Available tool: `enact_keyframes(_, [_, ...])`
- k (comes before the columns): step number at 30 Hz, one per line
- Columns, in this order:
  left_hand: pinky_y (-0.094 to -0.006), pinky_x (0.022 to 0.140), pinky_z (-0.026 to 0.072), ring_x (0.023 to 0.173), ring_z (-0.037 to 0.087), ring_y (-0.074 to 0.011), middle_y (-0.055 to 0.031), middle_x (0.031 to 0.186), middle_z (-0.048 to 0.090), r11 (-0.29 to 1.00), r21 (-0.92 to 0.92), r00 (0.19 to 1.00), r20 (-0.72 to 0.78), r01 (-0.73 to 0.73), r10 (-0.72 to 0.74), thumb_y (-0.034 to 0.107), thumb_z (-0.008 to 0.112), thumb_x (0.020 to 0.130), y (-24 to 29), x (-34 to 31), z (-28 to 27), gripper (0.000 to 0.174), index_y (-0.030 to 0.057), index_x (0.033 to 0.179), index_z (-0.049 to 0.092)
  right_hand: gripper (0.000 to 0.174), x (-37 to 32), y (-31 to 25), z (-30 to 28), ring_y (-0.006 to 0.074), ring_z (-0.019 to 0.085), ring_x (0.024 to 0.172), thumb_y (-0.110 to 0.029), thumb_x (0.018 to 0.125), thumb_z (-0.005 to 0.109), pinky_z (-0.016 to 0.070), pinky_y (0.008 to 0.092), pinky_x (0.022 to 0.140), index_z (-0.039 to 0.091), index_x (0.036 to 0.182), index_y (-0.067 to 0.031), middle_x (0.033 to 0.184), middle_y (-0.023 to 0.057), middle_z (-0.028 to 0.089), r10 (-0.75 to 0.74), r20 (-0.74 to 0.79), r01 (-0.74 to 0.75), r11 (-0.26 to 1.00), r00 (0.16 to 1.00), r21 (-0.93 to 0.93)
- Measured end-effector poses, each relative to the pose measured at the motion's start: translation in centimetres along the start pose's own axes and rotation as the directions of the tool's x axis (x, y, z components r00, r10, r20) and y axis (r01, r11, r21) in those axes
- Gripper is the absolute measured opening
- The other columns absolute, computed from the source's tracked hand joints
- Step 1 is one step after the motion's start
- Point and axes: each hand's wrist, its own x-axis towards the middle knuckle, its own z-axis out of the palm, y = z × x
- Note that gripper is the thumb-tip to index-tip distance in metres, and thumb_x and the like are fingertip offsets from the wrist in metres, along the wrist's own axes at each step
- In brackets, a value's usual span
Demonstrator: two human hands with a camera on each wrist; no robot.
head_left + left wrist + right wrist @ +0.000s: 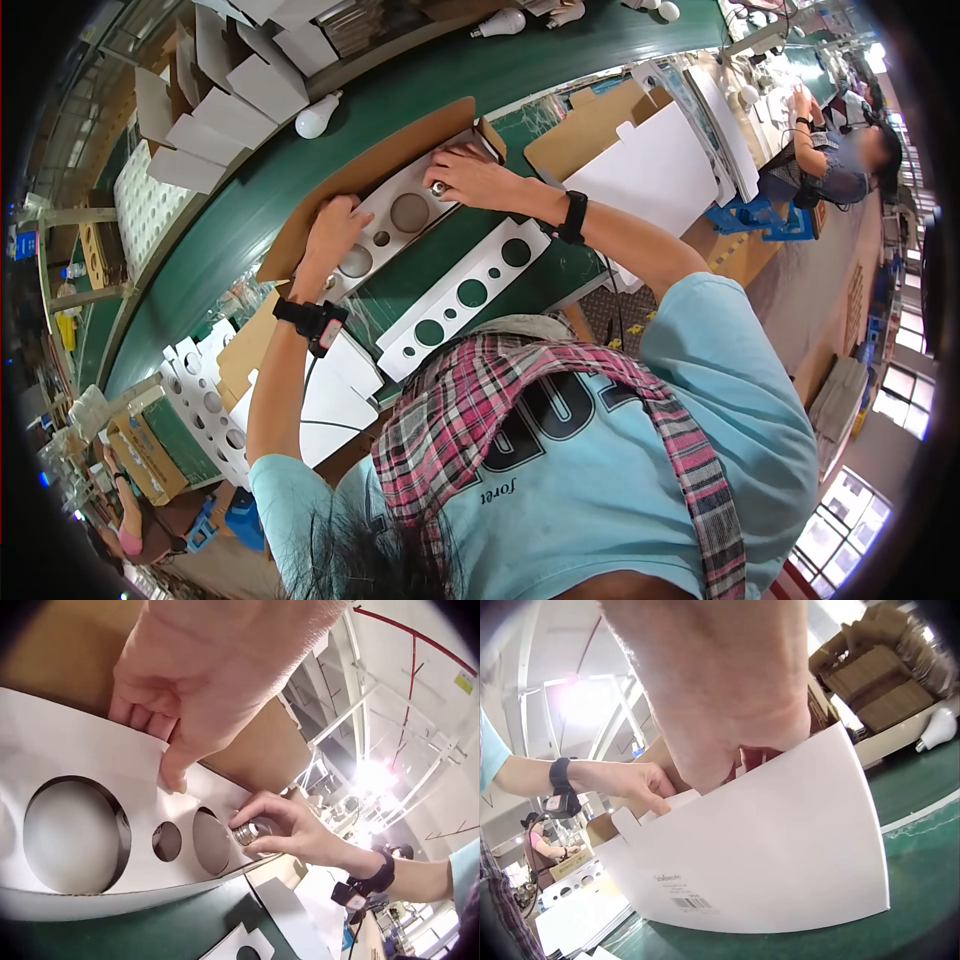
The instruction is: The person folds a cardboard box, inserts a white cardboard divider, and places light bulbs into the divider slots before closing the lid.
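Observation:
A long white cardboard insert (380, 215) with round holes lies in a box with a raised brown flap (385, 160). My left hand (333, 237) grips the insert's far edge; in the left wrist view its thumb lies on the white face and the fingers go behind the edge. Toward the other end, my right hand (475, 182) pinches a light bulb (244, 834) by its metal screw base, close beside a large hole. The bulb's glass is mostly hidden. In the right wrist view the white box wall (757, 847) hides the right fingertips.
Another holed white insert (395, 362) lies on the green work surface (430, 75) near my body. A loose bulb (316, 118) rests beyond the box, by several open cartons (245, 95). An open white box (645, 170) lies at the right; a person (835, 170) sits past it.

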Motion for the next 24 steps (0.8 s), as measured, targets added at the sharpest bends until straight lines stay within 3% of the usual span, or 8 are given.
enact_keyframes(5, [-0.0363,0.083,0.0463,0.091,0.060,-0.0341,-0.0232,0.104,0.061,0.959,-0.280,0.993,0.122,0.043,-0.009,0.023,0.062,0.079,-0.4,0.1,0.1,0.043,-0.0040,0.112,0.056,0.023,-0.1,0.1,-0.1,0.0240,0.043,0.108,-0.020,0.081,0.059,0.0306,0.0374,0.096,0.054,0.102,-0.0132,0.104,0.0048,0.048,-0.002,0.025,0.001,1.000,1.000,0.026])
enact_keyframes(10, [-0.0354,0.086,0.0449,0.098,0.057,-0.0313,-0.0206,0.106,0.059,0.929,0.181,0.933,-0.103,-0.324,0.345,0.010,0.059,0.080,-5.9,0.8,5.1,0.044,-0.0004,0.122,0.049,0.033,0.1,0.6,0.7,0.0269,0.042,0.111,-0.020,0.080,0.062,0.0301,0.0392,0.097,0.053,0.111,-0.0138,0.107,0.0084,0.048,0.002,0.008,-0.003,0.999,1.000,0.033])
enact_keyframes(12, [-0.0358,0.089,0.0436,0.102,0.054,-0.0311,-0.0201,0.108,0.056,0.899,0.314,0.927,-0.120,-0.304,0.355,0.007,0.057,0.081,-6.4,0.3,6.0,0.046,0.0020,0.126,0.045,0.035,0.2,0.8,0.7,0.0286,0.041,0.113,-0.020,0.079,0.063,0.0310,0.0407,0.098,0.055,0.112,-0.0140,0.111,0.0095,0.047,0.011,0.025,-0.012,1.000,1.000,0.028])
enact_keyframes(14, [-0.0362,0.091,0.0423,0.107,0.051,-0.0311,-0.0198,0.112,0.053,0.942,0.317,0.979,-0.131,-0.107,0.156,0.006,0.056,0.082,0.3,-2.2,3.3,0.049,0.0045,0.129,0.042,0.038,0.0,0.9,0.6,0.0297,0.041,0.113,-0.019,0.078,0.063,0.0328,0.0417,0.098,0.055,0.115,-0.0144,0.112,0.0104,0.047,0.010,0.019,-0.010,1.000,1.000,-0.002])
enact_keyframes(16, [-0.0389,0.094,0.0401,0.111,0.047,-0.0320,-0.0190,0.120,0.048,0.921,0.278,0.907,-0.244,-0.274,0.343,0.009,0.058,0.082,3.1,-4.3,2.0,0.051,0.0050,0.130,0.041,0.040,-0.2,0.5,0.2,0.0301,0.042,0.112,-0.019,0.079,0.062,0.0354,0.0424,0.097,0.053,0.118,-0.0151,0.110,0.0111,0.048,-0.011,-0.013,0.010,0.999,1.000,-0.052])
enact_keyframes(17, [-0.0402,0.095,0.0390,0.113,0.046,-0.0324,-0.0187,0.125,0.045,0.898,0.264,0.854,-0.300,-0.353,0.424,0.011,0.058,0.082,3.5,-5.3,2.0,0.052,0.0053,0.130,0.041,0.040,-0.2,0.4,0.0,0.0308,0.043,0.112,-0.019,0.079,0.063,0.0362,0.0425,0.097,0.054,0.118,-0.0150,0.110,0.0111,0.048,0.003,0.008,-0.003,0.999,1.000,-0.038])
enact_keyframes(22, [-0.0447,0.100,0.0316,0.116,0.042,-0.0314,-0.0159,0.129,0.041,0.909,0.229,0.897,-0.200,-0.348,0.394,0.016,0.064,0.079,-0.5,-8.1,3.8,0.057,0.0042,0.129,0.040,0.037,1.2,0.5,-1.6,0.0331,0.044,0.111,-0.019,0.077,0.065,0.0383,0.0412,0.096,0.058,0.114,-0.0143,0.111,0.0113,0.049,0.002,0.167,-0.013,0.998,0.986,0.063])
enact_keyframes(24, [-0.0437,0.100,0.0313,0.114,0.043,-0.0294,-0.0147,0.125,0.045,0.919,0.268,0.920,-0.188,-0.288,0.343,0.015,0.065,0.077,-0.2,-9.1,3.5,0.055,0.0039,0.126,0.043,0.031,0.7,-0.7,-3.0,0.0295,0.044,0.111,-0.024,0.077,0.066,0.0332,0.0436,0.100,0.061,0.104,-0.0105,0.108,0.0101,0.051,0.051,0.170,-0.030,0.991,0.984,-0.127])
